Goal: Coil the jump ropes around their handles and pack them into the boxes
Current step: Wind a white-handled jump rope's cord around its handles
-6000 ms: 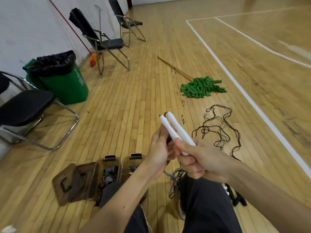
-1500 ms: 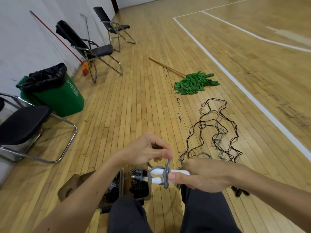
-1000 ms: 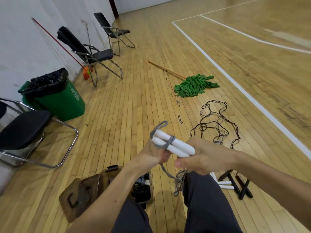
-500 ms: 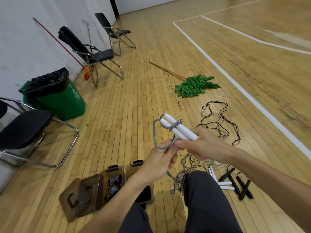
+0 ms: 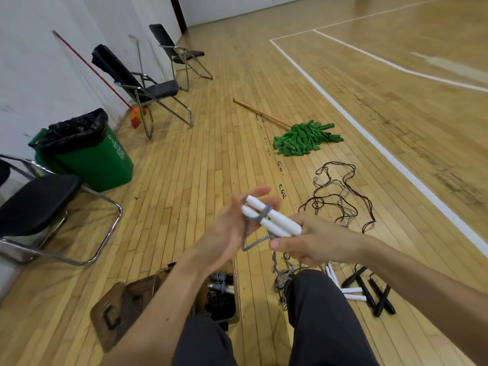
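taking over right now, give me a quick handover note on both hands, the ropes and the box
Right hand grips the white handles, held side by side.
Left hand is open, fingers straight, with the grey rope looped over it.
Done: a couple of turns of grey rope sit near the handle tips. The open box by the left knee holds coiled ropes.
Left: wind on the slack trailing to the floor and box this rope. Then coil the tangled ropes, whose black handles and spare white pair lie on the floor to the right.
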